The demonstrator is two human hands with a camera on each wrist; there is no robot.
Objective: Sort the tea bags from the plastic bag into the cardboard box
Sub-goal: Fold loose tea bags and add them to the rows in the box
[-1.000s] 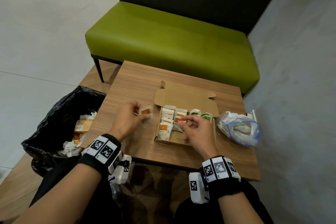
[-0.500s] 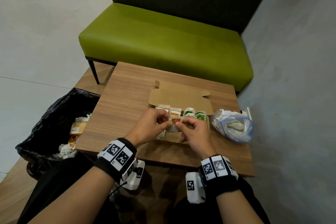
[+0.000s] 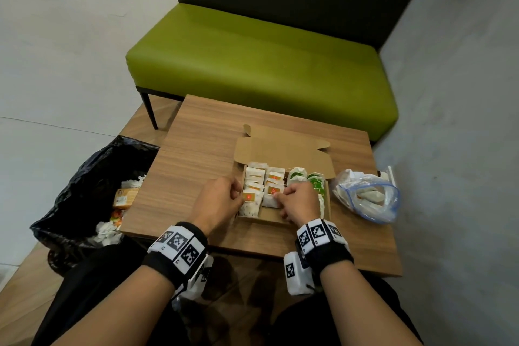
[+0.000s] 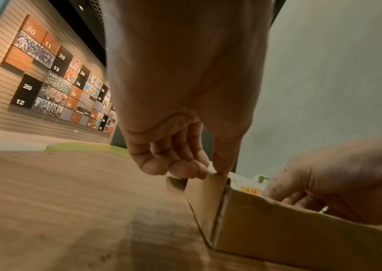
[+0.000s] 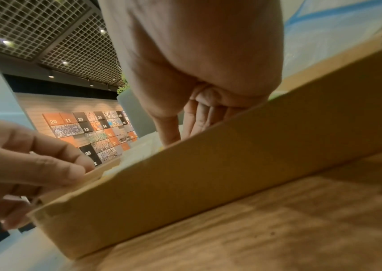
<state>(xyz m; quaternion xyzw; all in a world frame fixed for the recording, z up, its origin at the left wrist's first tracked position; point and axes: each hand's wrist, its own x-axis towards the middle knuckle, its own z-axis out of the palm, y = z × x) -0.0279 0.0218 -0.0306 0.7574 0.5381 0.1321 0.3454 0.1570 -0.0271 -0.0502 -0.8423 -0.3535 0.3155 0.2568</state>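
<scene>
The open cardboard box [image 3: 283, 149] sits mid-table, with rows of orange-labelled tea bags [image 3: 257, 177] on its left side and green-labelled ones [image 3: 297, 175] on its right. My left hand [image 3: 240, 196] is at the box's left wall and pinches an orange-labelled tea bag [image 3: 250, 197] at the near end of the left row. In the left wrist view its thumb and fingers [image 4: 210, 172] meet just above the box corner [image 4: 208, 198]. My right hand [image 3: 276, 196] reaches into the box; its fingers [image 5: 199, 119] point straight down among the bags, tips hidden behind the front wall [image 5: 208, 174].
The clear plastic zip bag [image 3: 368, 196], with several tea bags inside, lies right of the box near the grey wall. A black bin bag [image 3: 92, 177] holding wrappers stands left of the wooden table [image 3: 196, 149]. A green bench [image 3: 252, 56] runs behind.
My left hand has carried the orange-labelled tea bag from the table left of the box into the box's left row. My right hand has stayed in the box and sunk lower.
</scene>
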